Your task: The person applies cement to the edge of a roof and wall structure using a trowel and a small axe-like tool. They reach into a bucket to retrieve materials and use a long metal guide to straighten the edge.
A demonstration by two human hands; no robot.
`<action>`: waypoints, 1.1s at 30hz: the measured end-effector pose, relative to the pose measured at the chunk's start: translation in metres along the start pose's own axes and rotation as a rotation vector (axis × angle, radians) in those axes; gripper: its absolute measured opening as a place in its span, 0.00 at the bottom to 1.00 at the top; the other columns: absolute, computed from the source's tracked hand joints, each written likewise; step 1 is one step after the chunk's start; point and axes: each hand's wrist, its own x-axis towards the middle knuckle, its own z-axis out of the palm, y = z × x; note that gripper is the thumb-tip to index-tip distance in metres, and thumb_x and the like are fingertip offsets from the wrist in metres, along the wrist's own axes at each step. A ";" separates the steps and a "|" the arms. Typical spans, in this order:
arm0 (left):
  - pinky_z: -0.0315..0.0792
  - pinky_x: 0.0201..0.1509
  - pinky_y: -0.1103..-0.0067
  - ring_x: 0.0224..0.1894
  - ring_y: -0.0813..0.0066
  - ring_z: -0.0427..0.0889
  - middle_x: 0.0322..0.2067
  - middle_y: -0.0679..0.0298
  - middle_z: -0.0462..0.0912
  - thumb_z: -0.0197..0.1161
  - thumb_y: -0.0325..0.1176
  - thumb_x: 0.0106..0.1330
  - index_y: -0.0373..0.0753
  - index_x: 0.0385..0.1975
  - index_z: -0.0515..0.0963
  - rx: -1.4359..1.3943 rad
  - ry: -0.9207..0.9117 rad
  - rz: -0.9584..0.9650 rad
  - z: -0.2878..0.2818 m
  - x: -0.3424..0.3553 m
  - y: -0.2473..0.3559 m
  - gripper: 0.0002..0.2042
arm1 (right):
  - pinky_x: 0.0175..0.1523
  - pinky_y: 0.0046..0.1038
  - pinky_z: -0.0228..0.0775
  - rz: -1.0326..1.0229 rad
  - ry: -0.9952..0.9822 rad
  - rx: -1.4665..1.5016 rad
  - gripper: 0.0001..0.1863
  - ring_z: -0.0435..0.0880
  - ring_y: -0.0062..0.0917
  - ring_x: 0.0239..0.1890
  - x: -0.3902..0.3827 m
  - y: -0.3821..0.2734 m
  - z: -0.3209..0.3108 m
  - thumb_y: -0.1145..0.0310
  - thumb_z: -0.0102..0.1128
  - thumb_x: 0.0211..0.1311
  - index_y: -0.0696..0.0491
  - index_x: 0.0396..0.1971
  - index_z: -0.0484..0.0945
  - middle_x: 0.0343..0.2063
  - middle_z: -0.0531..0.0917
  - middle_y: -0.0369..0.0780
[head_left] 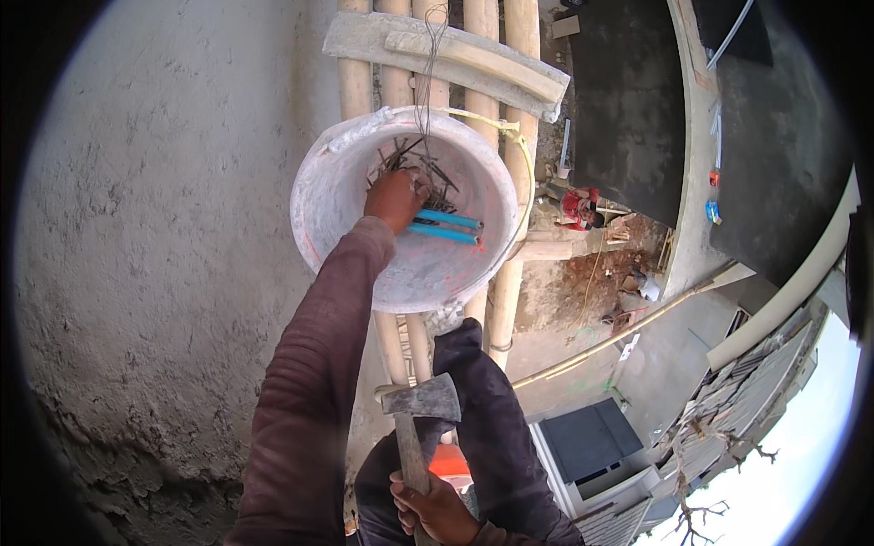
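Observation:
My left hand (396,197) reaches down into a whitish, mortar-smeared bucket (332,214). Its fingers are curled closed among dark loose nails (442,187), and what lies between the fingertips is hidden. Two blue tubes or handles (446,226) stick out beside that hand, their other ends out of sight. Low in the picture, my right hand (437,511) grips the wooden handle of a hatchet (428,399). The hatchet's grey head points up, in front of my dark trousers.
Bamboo poles (506,318) run beneath the bucket, high above the ground. A mortar-caked board (446,59) crosses them behind it, with thin wire (428,68) looped over. A rough plastered wall (173,227) rises at left. Far below, a person in red (580,209) is on the ground.

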 end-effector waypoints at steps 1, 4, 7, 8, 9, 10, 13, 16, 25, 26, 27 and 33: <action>0.77 0.55 0.62 0.48 0.47 0.85 0.42 0.47 0.87 0.69 0.38 0.63 0.36 0.45 0.84 0.006 -0.076 -0.029 -0.004 0.006 -0.001 0.16 | 0.23 0.18 0.68 -0.001 -0.011 0.000 0.14 0.73 0.12 0.19 -0.001 0.000 0.000 0.58 0.67 0.71 0.50 0.47 0.77 0.22 0.74 0.28; 0.77 0.55 0.61 0.48 0.49 0.86 0.42 0.48 0.87 0.71 0.40 0.61 0.37 0.43 0.85 0.124 -0.185 -0.015 -0.006 0.015 0.001 0.15 | 0.24 0.19 0.68 0.001 -0.024 -0.010 0.15 0.73 0.12 0.20 0.000 0.000 -0.002 0.58 0.67 0.70 0.51 0.47 0.77 0.22 0.74 0.28; 0.77 0.55 0.61 0.48 0.50 0.86 0.42 0.50 0.88 0.72 0.41 0.60 0.39 0.41 0.86 0.254 -0.192 -0.008 0.000 0.021 -0.002 0.15 | 0.24 0.19 0.68 0.026 -0.016 -0.024 0.15 0.73 0.13 0.19 0.000 -0.001 -0.002 0.58 0.67 0.70 0.51 0.47 0.77 0.23 0.75 0.28; 0.77 0.55 0.61 0.48 0.50 0.86 0.42 0.50 0.88 0.73 0.41 0.59 0.39 0.40 0.87 0.292 -0.187 -0.016 0.002 0.023 -0.004 0.15 | 0.24 0.19 0.68 0.037 -0.015 -0.019 0.15 0.73 0.13 0.19 -0.002 -0.003 -0.002 0.58 0.67 0.70 0.51 0.47 0.77 0.23 0.75 0.28; 0.77 0.55 0.61 0.48 0.50 0.86 0.42 0.50 0.88 0.73 0.42 0.59 0.40 0.40 0.87 0.280 -0.228 -0.007 0.002 0.025 -0.004 0.15 | 0.24 0.19 0.68 0.043 -0.009 -0.010 0.15 0.74 0.13 0.19 -0.002 -0.004 -0.001 0.59 0.67 0.70 0.51 0.47 0.77 0.23 0.75 0.28; 0.77 0.55 0.61 0.48 0.50 0.86 0.42 0.50 0.88 0.73 0.42 0.59 0.40 0.40 0.87 0.269 -0.269 0.002 0.002 0.028 -0.004 0.15 | 0.24 0.19 0.68 0.035 -0.006 -0.015 0.15 0.74 0.13 0.19 -0.002 -0.004 -0.001 0.59 0.67 0.70 0.51 0.48 0.77 0.23 0.75 0.28; 0.77 0.55 0.60 0.47 0.50 0.86 0.42 0.51 0.88 0.72 0.45 0.59 0.40 0.40 0.87 0.375 -0.316 0.077 0.005 0.034 0.001 0.16 | 0.24 0.19 0.68 0.021 0.003 -0.027 0.15 0.74 0.13 0.19 -0.003 -0.006 0.001 0.59 0.67 0.70 0.51 0.48 0.77 0.23 0.75 0.28; 0.77 0.56 0.59 0.47 0.49 0.86 0.42 0.51 0.88 0.71 0.47 0.59 0.39 0.38 0.87 0.412 -0.251 0.080 0.011 0.033 0.006 0.17 | 0.23 0.19 0.68 0.028 0.005 -0.021 0.15 0.74 0.13 0.19 -0.004 -0.008 0.004 0.59 0.68 0.69 0.51 0.46 0.77 0.22 0.75 0.29; 0.77 0.43 0.74 0.35 0.67 0.87 0.37 0.60 0.88 0.62 0.33 0.71 0.34 0.42 0.86 -0.536 0.307 0.025 -0.002 0.034 -0.026 0.10 | 0.22 0.21 0.68 0.009 -0.023 -0.040 0.16 0.73 0.14 0.18 0.002 -0.004 0.000 0.58 0.67 0.70 0.53 0.47 0.75 0.23 0.74 0.30; 0.77 0.43 0.75 0.35 0.71 0.85 0.37 0.63 0.88 0.62 0.34 0.72 0.35 0.42 0.85 -0.713 0.223 -0.055 -0.002 0.032 -0.024 0.10 | 0.24 0.22 0.69 0.039 -0.048 -0.036 0.19 0.74 0.15 0.20 0.007 -0.001 -0.005 0.59 0.66 0.71 0.56 0.50 0.73 0.24 0.74 0.31; 0.77 0.43 0.76 0.35 0.75 0.84 0.37 0.67 0.87 0.62 0.36 0.72 0.35 0.43 0.85 -0.891 0.137 -0.135 -0.003 0.031 -0.023 0.11 | 0.25 0.24 0.71 0.068 -0.072 -0.035 0.21 0.74 0.16 0.21 0.011 0.000 -0.009 0.60 0.66 0.72 0.59 0.53 0.71 0.26 0.75 0.33; 0.76 0.48 0.79 0.44 0.79 0.82 0.43 0.69 0.83 0.63 0.38 0.74 0.36 0.52 0.80 -1.003 0.091 -0.207 -0.008 0.019 -0.020 0.14 | 0.21 0.20 0.66 -0.008 -0.030 0.005 0.13 0.72 0.14 0.16 0.003 -0.004 -0.005 0.58 0.67 0.69 0.50 0.44 0.77 0.20 0.73 0.28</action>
